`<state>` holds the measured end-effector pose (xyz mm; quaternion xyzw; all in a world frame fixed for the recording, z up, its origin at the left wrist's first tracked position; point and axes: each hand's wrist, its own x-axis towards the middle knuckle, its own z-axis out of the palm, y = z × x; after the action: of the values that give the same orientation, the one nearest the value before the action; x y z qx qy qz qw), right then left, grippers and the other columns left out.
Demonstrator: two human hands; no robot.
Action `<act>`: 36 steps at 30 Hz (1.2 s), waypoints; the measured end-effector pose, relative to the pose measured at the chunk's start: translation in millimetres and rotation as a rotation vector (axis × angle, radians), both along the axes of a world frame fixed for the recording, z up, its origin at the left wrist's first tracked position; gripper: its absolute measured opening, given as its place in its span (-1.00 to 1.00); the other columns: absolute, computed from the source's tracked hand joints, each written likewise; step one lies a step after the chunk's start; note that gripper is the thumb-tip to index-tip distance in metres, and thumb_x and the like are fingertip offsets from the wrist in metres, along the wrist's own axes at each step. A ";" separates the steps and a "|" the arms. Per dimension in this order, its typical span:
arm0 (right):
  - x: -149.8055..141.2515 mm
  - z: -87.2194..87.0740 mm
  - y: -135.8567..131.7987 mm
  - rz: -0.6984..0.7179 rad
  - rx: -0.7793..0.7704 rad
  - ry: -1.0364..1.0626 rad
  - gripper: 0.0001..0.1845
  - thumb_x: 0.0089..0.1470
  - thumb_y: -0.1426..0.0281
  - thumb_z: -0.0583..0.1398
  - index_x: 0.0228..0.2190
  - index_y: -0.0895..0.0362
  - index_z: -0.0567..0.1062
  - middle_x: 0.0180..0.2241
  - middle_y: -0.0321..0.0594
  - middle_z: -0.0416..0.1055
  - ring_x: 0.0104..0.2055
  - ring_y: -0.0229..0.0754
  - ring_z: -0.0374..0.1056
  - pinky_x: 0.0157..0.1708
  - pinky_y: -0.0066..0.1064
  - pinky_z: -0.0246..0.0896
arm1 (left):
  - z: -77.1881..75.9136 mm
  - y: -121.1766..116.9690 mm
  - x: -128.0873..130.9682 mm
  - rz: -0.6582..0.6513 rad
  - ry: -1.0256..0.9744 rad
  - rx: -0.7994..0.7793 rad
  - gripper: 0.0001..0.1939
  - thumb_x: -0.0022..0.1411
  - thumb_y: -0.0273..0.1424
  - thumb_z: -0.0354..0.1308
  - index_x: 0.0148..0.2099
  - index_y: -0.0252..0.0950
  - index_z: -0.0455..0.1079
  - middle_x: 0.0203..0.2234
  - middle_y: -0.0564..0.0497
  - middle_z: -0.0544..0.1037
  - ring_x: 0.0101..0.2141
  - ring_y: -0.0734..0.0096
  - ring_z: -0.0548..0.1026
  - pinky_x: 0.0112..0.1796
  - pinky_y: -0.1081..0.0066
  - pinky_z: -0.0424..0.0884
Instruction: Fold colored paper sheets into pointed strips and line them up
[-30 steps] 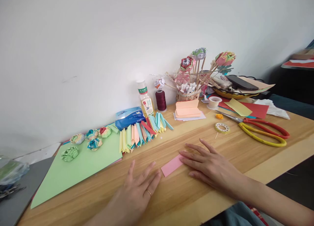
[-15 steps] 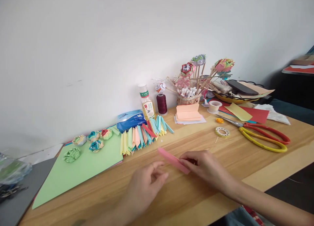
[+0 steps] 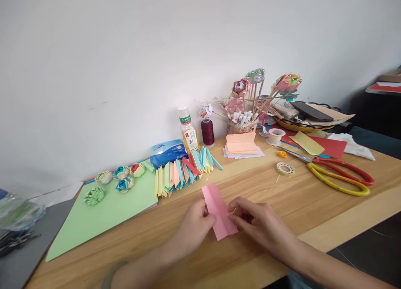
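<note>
Left hand (image 3: 196, 225) and right hand (image 3: 262, 223) now hold pink paper (image 3: 218, 209) unfolded

The pink paper (image 3: 220, 214), oblong, lies partly unfolded along a lengthwise crease, slanting, nearer the camera than the folded strips (image 3: 181, 172).

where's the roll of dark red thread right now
In the head view, the dark red thread stands upright near the wall, just right of the bottle and left of the stacked peach paper.
</note>
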<state>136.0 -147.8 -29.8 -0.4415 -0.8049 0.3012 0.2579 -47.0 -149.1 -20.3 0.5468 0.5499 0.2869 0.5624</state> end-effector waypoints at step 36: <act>-5.9 -7.1 10.4 0.061 0.053 -0.282 -0.85 0.07 0.50 0.11 -0.52 0.17 0.38 -0.41 -0.18 0.38 -0.39 -0.19 0.26 -0.41 -0.40 0.13 | -35.5 -25.4 -23.5 -0.372 0.933 1.618 -0.69 0.29 -0.62 -0.14 -0.18 -0.47 0.45 -0.26 -0.14 0.54 -0.15 0.27 0.42 -0.05 0.22 0.30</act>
<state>130.1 -137.5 -36.9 -0.4478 -0.8539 0.2224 0.1444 -70.4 -174.5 -55.8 0.9084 0.2577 0.2392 -0.2264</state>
